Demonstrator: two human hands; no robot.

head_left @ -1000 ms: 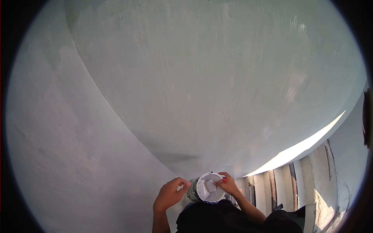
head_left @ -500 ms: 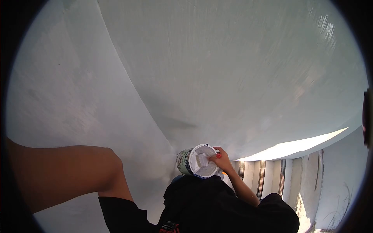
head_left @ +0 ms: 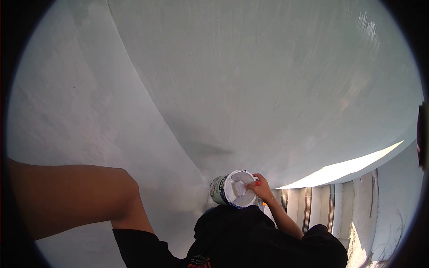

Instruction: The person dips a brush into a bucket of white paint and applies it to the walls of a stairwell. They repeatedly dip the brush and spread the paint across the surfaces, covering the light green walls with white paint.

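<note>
A pale grey-green wall [head_left: 277,89] fills most of the view and meets a second wall [head_left: 76,107] at a corner seam [head_left: 156,107]. Lower right, possibly white railing posts [head_left: 308,203], sunlit.

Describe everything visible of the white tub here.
The tub is small, round, plastic-looking, white inside, with a printed green-and-white label outside. It is lidless, tilted so its mouth faces the camera, and something pale lies inside. The right hand grips its rim, just above the person's dark clothing.
</note>
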